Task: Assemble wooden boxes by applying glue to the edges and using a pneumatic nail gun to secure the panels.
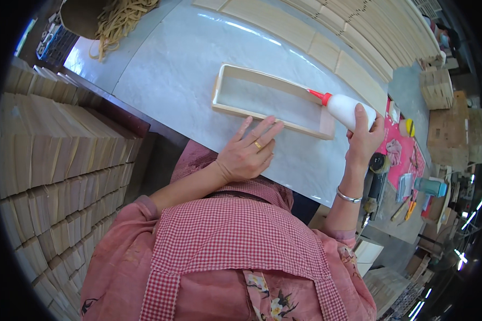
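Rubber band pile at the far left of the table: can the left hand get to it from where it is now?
Probably yes, with a long stretch. The left hand lies flat by the wooden frame, holding nothing, and bare table lies between it and the rubber bands.

I see the person I'm following wears a loose pink blouse (118, 267) with sleeves pushed up past the elbows and a dark sprig printed low on the left sleeve. Over it sits a red-and-white gingham apron (235, 235), its straps crossing the shoulders. Below the bib, the cloth carries a flower print in white and yellow. The left hand (247, 152) has a gold ring (257, 144) on one finger. The right hand (363, 140) shows a silver bangle (348, 197) at the wrist.
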The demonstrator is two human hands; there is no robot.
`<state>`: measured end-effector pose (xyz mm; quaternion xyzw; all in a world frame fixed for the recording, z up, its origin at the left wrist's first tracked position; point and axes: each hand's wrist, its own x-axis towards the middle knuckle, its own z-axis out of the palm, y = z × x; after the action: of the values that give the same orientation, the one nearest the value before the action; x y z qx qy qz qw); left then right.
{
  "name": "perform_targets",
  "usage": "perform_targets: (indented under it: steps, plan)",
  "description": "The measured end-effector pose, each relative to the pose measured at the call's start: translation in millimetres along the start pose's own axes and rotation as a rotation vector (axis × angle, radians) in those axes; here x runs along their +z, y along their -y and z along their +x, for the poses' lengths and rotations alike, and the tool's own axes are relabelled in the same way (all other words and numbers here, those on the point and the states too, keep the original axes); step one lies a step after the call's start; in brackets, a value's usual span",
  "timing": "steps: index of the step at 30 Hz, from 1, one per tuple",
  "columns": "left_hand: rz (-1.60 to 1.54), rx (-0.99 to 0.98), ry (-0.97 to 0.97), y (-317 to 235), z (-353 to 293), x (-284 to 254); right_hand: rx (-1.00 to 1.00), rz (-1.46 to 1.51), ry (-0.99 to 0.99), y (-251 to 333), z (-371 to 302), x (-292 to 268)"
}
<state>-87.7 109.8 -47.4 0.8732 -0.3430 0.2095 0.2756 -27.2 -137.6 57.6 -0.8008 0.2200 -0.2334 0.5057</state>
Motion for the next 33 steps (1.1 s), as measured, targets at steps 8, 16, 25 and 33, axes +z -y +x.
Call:
perform_targets:
  steps: [8,16,25,33]
  plan:
    - [0.048,-0.01,0.029,-1,-1,2,0.031,0.024,-0.078,-18,15,-35]
    - [0.06,-0.011,0.022,-3,1,2,0.048,0.02,-0.089,-24,24,-43]
    - [0.071,-0.022,0.02,-5,0,3,0.049,-0.022,-0.098,-21,15,-66]
    - [0.068,-0.016,0.01,-4,1,2,0.011,-0.112,-0.056,-25,-14,-98]
